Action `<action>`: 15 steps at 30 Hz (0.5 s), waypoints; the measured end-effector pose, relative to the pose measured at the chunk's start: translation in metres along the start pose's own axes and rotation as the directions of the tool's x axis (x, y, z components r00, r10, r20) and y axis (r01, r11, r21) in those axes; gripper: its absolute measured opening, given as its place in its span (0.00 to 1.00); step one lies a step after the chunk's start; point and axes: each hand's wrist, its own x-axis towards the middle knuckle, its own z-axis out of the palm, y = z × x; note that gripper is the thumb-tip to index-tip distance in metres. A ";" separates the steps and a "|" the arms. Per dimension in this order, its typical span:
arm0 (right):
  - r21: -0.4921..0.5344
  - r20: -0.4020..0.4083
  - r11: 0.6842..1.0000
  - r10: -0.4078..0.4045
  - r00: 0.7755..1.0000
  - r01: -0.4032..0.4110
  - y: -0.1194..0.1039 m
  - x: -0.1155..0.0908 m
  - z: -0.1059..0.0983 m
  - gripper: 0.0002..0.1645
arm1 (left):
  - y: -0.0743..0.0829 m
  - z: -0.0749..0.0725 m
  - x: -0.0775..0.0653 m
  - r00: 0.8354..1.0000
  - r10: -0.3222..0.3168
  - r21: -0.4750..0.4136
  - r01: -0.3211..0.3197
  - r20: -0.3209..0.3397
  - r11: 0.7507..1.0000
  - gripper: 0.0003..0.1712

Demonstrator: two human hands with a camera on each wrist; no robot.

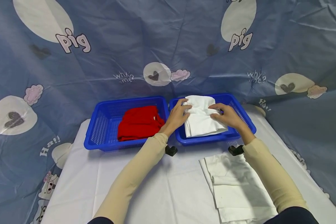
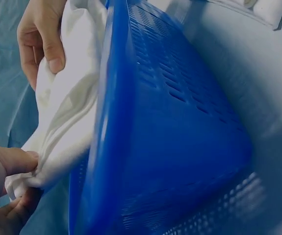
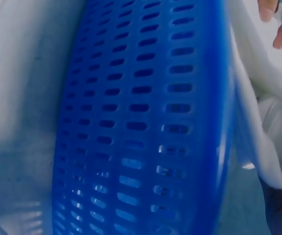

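A folded white cloth lies over the right blue basket, its far edge reaching the back rim. My left hand pinches the cloth's left edge; in the left wrist view, thumb and fingers of that left hand squeeze a bunched corner. On the opposite side my right hand grips the cloth from above, making creases between the two hands. The right wrist view has the basket's slotted wall in front, with the white cloth beyond the rim.
Beside it on the left stands another blue basket with a folded red garment inside. More folded white cloth lies on the white-covered table, below my right forearm. A printed blue curtain hangs close behind the baskets.
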 end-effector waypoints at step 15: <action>-0.125 0.160 0.991 0.062 0.985 -0.042 0.022 0.019 0.016 0.22 | -0.010 0.022 0.007 0.990 -0.085 0.101 0.074 0.115 0.992 0.18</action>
